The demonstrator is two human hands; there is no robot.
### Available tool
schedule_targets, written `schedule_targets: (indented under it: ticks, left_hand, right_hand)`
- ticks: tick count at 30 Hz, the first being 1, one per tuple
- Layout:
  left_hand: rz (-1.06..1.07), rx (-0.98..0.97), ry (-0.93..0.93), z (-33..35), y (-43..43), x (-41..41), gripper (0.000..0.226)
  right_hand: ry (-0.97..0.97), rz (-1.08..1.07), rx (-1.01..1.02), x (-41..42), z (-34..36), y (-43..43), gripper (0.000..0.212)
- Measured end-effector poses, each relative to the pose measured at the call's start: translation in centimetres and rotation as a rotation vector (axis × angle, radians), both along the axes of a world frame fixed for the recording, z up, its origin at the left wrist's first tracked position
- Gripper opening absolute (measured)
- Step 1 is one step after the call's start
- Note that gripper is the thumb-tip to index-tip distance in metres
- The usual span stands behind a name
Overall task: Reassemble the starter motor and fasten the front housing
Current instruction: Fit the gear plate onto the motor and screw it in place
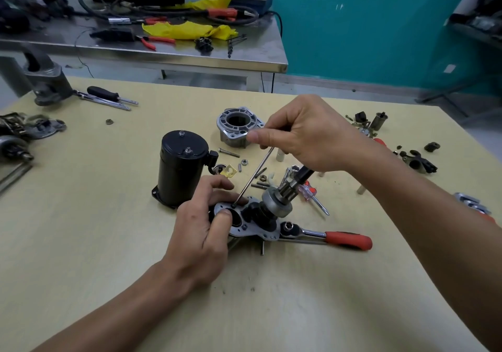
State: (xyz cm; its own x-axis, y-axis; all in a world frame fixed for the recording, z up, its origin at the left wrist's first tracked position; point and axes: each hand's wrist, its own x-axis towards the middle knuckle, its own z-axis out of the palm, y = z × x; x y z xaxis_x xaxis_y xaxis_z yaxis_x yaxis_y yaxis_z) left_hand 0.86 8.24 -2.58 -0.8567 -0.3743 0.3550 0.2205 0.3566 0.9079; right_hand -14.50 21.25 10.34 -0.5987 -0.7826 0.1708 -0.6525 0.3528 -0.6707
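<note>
Centrally, grey oval plate point(241, 232) carries silver-black drive gear point(275, 205).

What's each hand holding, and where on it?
Right hand grips the screwdriver at its handle end; left hand holds the metal plate by its left end.

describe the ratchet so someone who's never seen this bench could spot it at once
On the pale wooden table, look just right of the metal plate that the left hand grips. The ratchet lies flat there, socket head beside the plate, handle pointing right. Its chrome shank and thick red grip set it apart from the small clear-handled screwdriver just above it.
</note>
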Motion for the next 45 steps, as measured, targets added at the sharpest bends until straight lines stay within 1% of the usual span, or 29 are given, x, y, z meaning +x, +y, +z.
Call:
schedule_targets:
  ticks: [4,7,11,14,18,19,21,23,28,31,32,34,36,38,39,41,45]
  left_hand:
    - [0.006,-0.011,0.001,0.1,0.0,0.0,0.032]
    - [0.007,-0.008,0.002,0.1,0.1,0.0,0.031]
    - [0.004,-0.009,0.011,0.0,0.0,-0.1,0.031]
    - [0.002,-0.016,0.006,-0.1,-0.1,-0.1,0.031]
    - [0.005,-0.009,0.018,-0.1,-0.1,-0.2,0.029]
    - [0.005,-0.01,0.021,0.0,-0.1,-0.2,0.029]
    - [0.009,-0.013,0.023,0.0,-0.1,-0.2,0.028]
    - [0.02,-0.003,0.021,0.1,-0.2,-0.3,0.028]
    - [0.041,0.002,0.004,0.1,-0.2,-0.3,0.03]
    - [0.046,0.005,0.002,0.2,-0.1,-0.3,0.03]
    - [0.046,0.014,0.002,0.1,-0.1,-0.3,0.03]
    - [0.046,0.019,0.006,0.1,-0.2,-0.4,0.03]
    - [0.047,0.007,0.013,0.2,-0.1,-0.5,0.03]
    - [0.044,-0.006,0.018,0.4,-0.1,-0.5,0.03]
    - [0.04,-0.01,0.019,0.4,-0.1,-0.5,0.029]
    - [0.033,-0.013,0.018,0.4,-0.1,-0.5,0.027]
    - [0.045,-0.023,0.016,0.5,-0.2,-0.6,0.025]
  right_hand:
    - [-0.019,0.007,0.008,0.2,-0.1,-0.3,0.036]
    - [-0.151,-0.007,0.004,0.3,-0.2,-0.6,0.043]
    - [-0.41,-0.05,0.006,0.0,-0.5,-0.6,0.035]
    - [-0.476,-0.058,-0.004,-0.4,-0.6,-0.3,0.027]
    - [-0.438,0.056,-0.005,-0.5,-0.6,0.9,0.018]
    - [-0.432,0.087,-0.01,-0.5,-0.7,1.2,0.019]
    - [-0.424,0.122,-0.028,-0.7,-0.9,1.7,0.027]
    - [-0.382,0.127,-0.054,-0.8,-1.2,1.9,0.027]
    - [-0.201,-0.031,-0.098,-0.7,-2.4,1.8,0.031]
    - [-0.031,-0.109,-0.086,-0.3,-2.6,1.6,0.031]
    - [0.039,-0.122,-0.066,0.0,-2.6,1.5,0.029]
    - [0.152,-0.139,-0.062,0.7,-2.4,1.3,0.016]
    - [0.233,-0.158,-0.065,1.4,-2.2,1.1,0.014]
    - [0.295,-0.186,-0.014,1.9,-1.9,0.7,0.014]
    - [0.308,-0.196,0.014,2.0,-1.7,0.6,0.015]
    - [0.277,-0.174,0.044,2.1,-1.1,0.6,0.015]
    - [0.197,-0.03,0.148,2.1,-0.2,1.3,0.013]
